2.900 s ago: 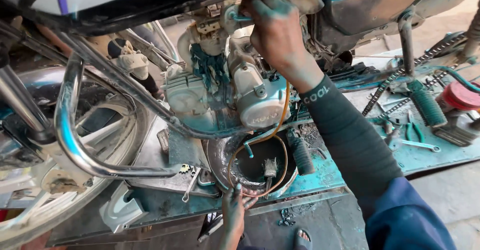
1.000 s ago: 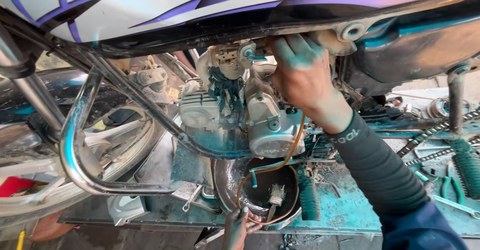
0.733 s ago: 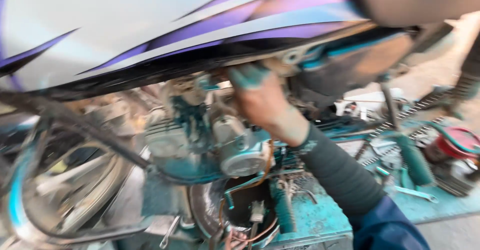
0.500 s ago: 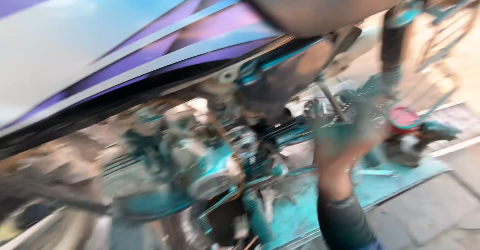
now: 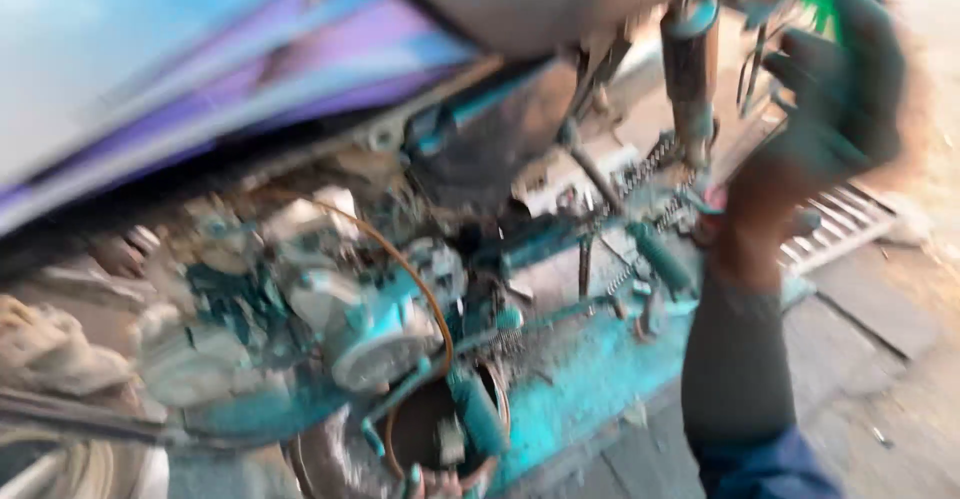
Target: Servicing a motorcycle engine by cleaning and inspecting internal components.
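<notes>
Right hand [image 5: 835, 109] raised clear of the motorcycle engine [image 5: 370, 309], near the rear shock absorber [image 5: 690, 69]; fingers blurred, grip impossible to tell.

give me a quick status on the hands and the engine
Right hand raised at upper right, paint-stained, blurred, apparently empty. Left hand out of view. Motorcycle engine untouched, teal-smeared. Nothing between hand and engine.

Glossy painted fuel tank [image 5: 200, 69]; dull, grimy cast-metal engine [image 5: 350, 309] smeared teal; matt knitted cloth sleeve [image 5: 735, 359]; rough concrete floor [image 5: 880, 359]; metal shock absorber [image 5: 690, 69].
</notes>
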